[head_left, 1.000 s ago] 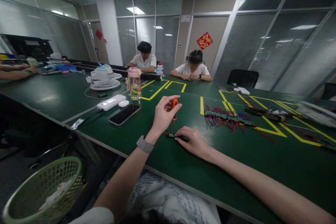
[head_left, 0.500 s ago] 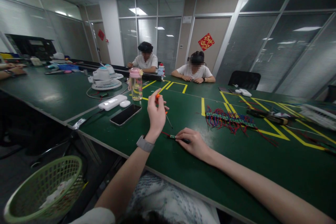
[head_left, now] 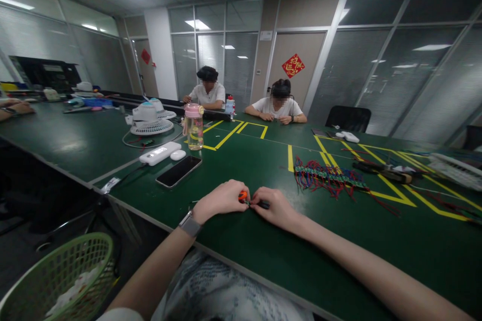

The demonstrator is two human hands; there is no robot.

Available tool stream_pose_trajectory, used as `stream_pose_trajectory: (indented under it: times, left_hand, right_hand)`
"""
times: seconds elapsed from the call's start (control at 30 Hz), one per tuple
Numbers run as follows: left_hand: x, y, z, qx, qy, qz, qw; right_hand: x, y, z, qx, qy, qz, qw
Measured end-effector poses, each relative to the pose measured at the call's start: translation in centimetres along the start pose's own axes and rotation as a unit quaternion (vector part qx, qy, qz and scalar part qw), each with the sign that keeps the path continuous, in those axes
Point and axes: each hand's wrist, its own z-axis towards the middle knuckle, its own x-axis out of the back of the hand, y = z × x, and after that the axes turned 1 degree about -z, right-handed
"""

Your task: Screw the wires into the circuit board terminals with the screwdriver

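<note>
My left hand (head_left: pixel 222 199) is closed around a small orange-handled screwdriver (head_left: pixel 243 195). Its thin shaft pokes out on the left side of the hand, near the wrist. My right hand (head_left: pixel 274 205) pinches a small green circuit board (head_left: pixel 247 202), mostly hidden by the fingers of both hands. Under the right palm shows a dark, slim object (head_left: pixel 264 205) whose kind I cannot make out. The two hands' fingertips nearly meet at the board, low over the green table (head_left: pixel 226 238).
To the left lie a phone (head_left: pixel 179 171), a white power strip (head_left: pixel 160 153) and a pink-lidded bottle (head_left: pixel 194 128). A row of wired circuit boards (head_left: pixel 327 174) lies to the right. White fans (head_left: pixel 148 119) stand farther back. A green basket (head_left: pixel 71 266) is below the table edge. Two people sit opposite.
My left hand has come down from above the table to the board at my right fingertips. The screwdriver's shaft, earlier pointing down toward the board, now points left.
</note>
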Motion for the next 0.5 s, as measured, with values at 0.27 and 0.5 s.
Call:
stream_pose_trajectory:
  times: [0.27, 0.5]
  left_hand:
    - [0.1, 0.6, -0.2, 0.021, -0.001, 0.033, 0.999]
    - [-0.6, 0.2, -0.2, -0.008, 0.016, 0.049, 0.999]
  right_hand:
    - [1.2, -1.0, 2.2, -0.038, -0.114, -0.047, 0.992]
    - [2.0, -0.6, 1.3, 0.039, -0.081, -0.048, 0.995]
